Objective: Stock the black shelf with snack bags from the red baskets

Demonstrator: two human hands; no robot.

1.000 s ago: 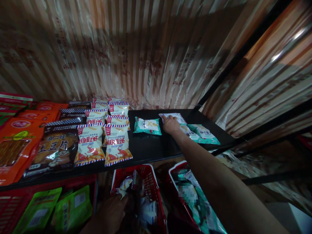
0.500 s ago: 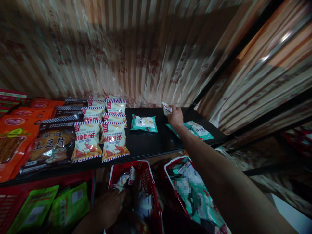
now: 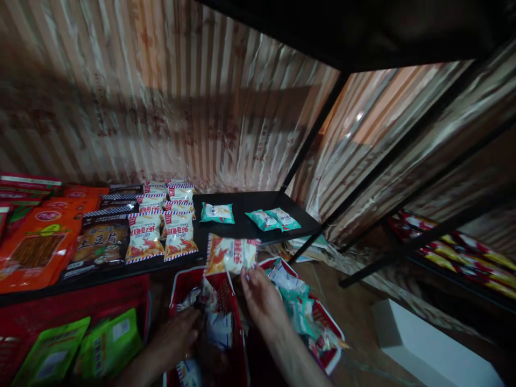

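My right hand (image 3: 264, 295) pinches a snack bag (image 3: 233, 255) by one end. The bag is white and orange with red lettering and striped edges, held sideways just in front of the shelf edge. My left hand (image 3: 177, 336) is down in a red basket (image 3: 237, 322), among similar striped bags (image 3: 219, 327); its fingers are dark and blurred, so their grip is unclear. On the black shelf (image 3: 237, 232), matching upright snack bags (image 3: 179, 235) stand in rows at left. One teal bag (image 3: 217, 213) lies mid-shelf, and two teal bags (image 3: 266, 219) overlap farther right.
A second red basket (image 3: 334, 361) holds teal bags. Green pouches (image 3: 107, 344) lie in a red crate (image 3: 121, 290) at lower left. Brown potato-chip bags (image 3: 99, 242) and orange packets (image 3: 42, 242) fill the shelf's left. A white box (image 3: 431, 344) and dark shelf posts (image 3: 318, 131) are on the right.
My right hand has drawn back from the right of the shelf toward me, bringing the striped snack bag over the baskets. My left hand remains in the basket. The view has swung right.
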